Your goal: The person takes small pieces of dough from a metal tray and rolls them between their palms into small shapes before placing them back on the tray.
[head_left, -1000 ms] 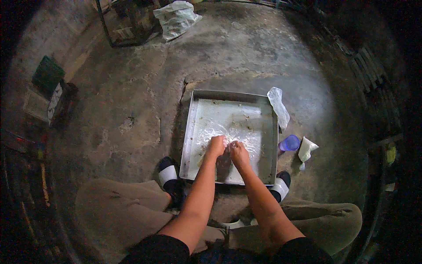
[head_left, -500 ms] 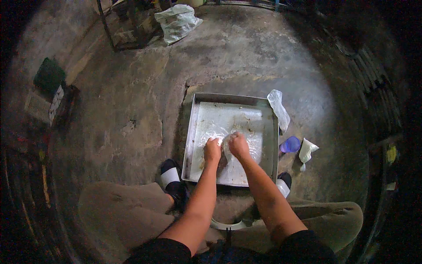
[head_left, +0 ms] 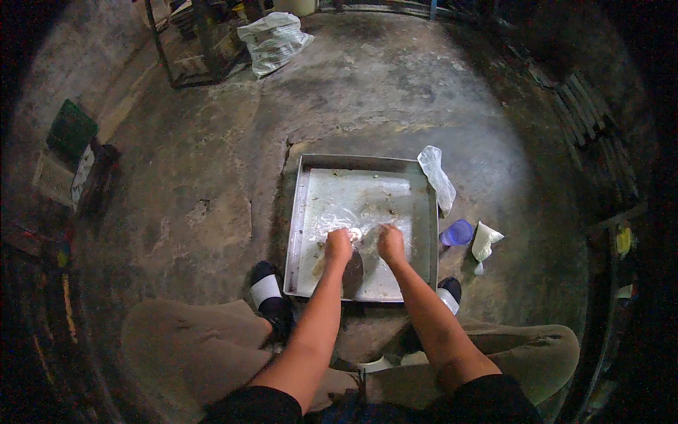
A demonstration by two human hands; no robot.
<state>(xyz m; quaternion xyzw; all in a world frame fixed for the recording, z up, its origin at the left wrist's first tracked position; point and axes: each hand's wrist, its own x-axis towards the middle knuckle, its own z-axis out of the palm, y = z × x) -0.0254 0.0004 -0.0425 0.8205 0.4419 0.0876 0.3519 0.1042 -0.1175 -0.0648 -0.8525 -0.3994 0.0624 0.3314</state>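
Observation:
A square metal tray (head_left: 432, 265) sits on the floor between my feet, with wet, glossy plastic film (head_left: 328, 215) and brown specks inside. My left hand (head_left: 337, 247) is closed over the tray's middle, with a small white lump (head_left: 355, 234) at its fingertips. My right hand (head_left: 390, 245) is curled just to its right over the film; what it holds is too small to make out. A clear plastic bag (head_left: 438, 180) lies on the tray's right back corner. A purple cup (head_left: 458, 232) and a tied bag of pale contents (head_left: 487, 244) stand or lie right of the tray.
A white woven sack (head_left: 272, 42) lies near a dark metal frame (head_left: 212, 53) at the back. A green board (head_left: 70, 127) and light panels lean at the left wall. Dark slatted pieces (head_left: 586, 113) line the right. My slippered feet (head_left: 267, 288) flank the tray.
My hands were together a second ago and now are slightly apart. The right hand rose half a second ago and has come back down. The whole view has shifted slightly.

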